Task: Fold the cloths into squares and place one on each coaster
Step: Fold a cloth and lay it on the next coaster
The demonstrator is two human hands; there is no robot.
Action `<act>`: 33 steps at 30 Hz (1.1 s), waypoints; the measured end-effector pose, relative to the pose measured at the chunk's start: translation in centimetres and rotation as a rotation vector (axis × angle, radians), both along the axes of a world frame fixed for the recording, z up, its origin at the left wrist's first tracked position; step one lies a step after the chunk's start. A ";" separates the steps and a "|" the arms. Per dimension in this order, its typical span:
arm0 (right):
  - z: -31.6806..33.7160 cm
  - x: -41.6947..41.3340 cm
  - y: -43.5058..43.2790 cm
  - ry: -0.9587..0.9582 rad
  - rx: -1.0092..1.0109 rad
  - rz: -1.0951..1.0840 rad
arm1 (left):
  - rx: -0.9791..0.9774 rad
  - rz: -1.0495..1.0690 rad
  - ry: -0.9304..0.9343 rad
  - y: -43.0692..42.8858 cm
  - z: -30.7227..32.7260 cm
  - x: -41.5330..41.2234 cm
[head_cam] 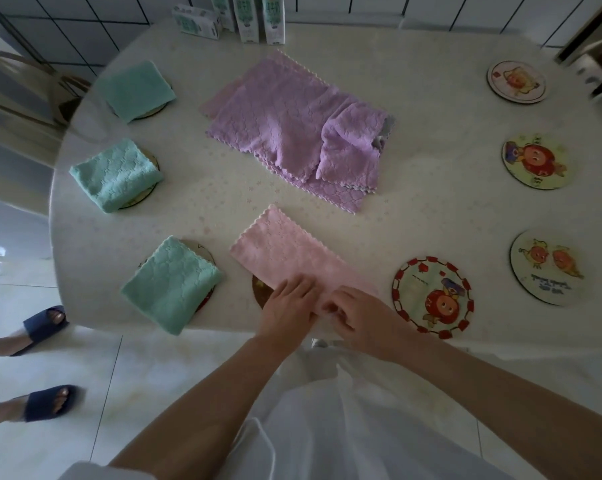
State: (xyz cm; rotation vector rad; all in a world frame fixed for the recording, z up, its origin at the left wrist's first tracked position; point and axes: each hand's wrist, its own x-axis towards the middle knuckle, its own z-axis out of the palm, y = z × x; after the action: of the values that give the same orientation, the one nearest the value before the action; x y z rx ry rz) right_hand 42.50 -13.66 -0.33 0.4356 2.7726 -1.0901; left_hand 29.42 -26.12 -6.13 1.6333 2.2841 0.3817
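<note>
A pink cloth (285, 247) lies as a long folded strip near the table's front edge, partly over a brown coaster (260, 292). My left hand (289, 306) and my right hand (358, 315) both pinch its near end. Three green folded cloths sit on coasters along the left: a far one (136, 88), a middle one (114, 173), a near one (169, 284). A pile of purple cloths (285, 129) lies in the middle, with a pink one beneath. Bare coasters stand at the right: a red-rimmed one (433, 296), one at the back (516, 81), and two between (535, 161), (545, 268).
Milk cartons (245, 17) stand at the table's back edge. A chair (22, 84) is at the far left. Another person's feet in blue slippers (46, 323) are on the floor at the left. The white tablecloth hangs over the front edge.
</note>
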 end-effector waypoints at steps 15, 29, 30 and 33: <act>-4.3 -0.8 3.4 -0.043 0.456 0.424 | 0.039 -0.114 -0.263 -6.2 0.4 -2.1; -5.3 -4.4 5.2 -0.082 0.047 0.184 | 0.016 0.673 -0.834 -4.4 1.8 -3.3; -5.0 -5.2 5.4 -0.092 -0.037 0.123 | 0.032 0.783 -0.919 -3.8 2.0 -3.6; -4.0 -7.4 5.6 -0.179 -0.115 -0.043 | 0.107 0.963 -1.089 -2.4 2.1 -4.8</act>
State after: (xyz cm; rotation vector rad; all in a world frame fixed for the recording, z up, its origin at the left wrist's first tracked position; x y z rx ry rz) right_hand 35.09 -8.10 -4.35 0.5513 2.5426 -1.1513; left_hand 24.65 -28.49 -4.01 0.0387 1.9065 1.2231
